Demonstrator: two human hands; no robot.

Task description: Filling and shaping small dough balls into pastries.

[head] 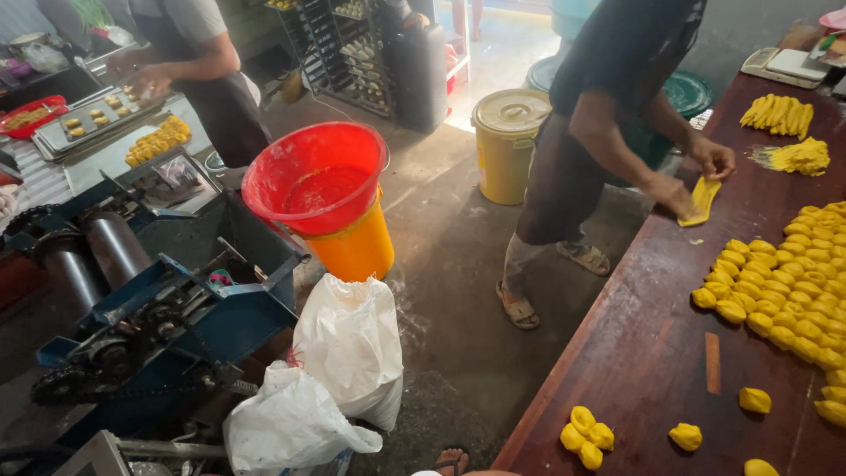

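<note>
The wearer's own hands are lying out of view, so their fingers cannot be judged. Nearest the camera, small yellow dough pieces [586,436] are sitting apart on the dark red wooden table [643,353], with a big heap of dough lumps [789,295] spreading to the right. A co-worker's hands [696,181] are pressing a flattened yellow dough strip [702,201] against the table edge. On the floor, white sacks [348,348] are slumping beside a blue roller machine [150,300]; a red basin [315,176] is resting on an orange bucket [357,247], and a lidded yellow bucket [508,141] is standing behind
</note>
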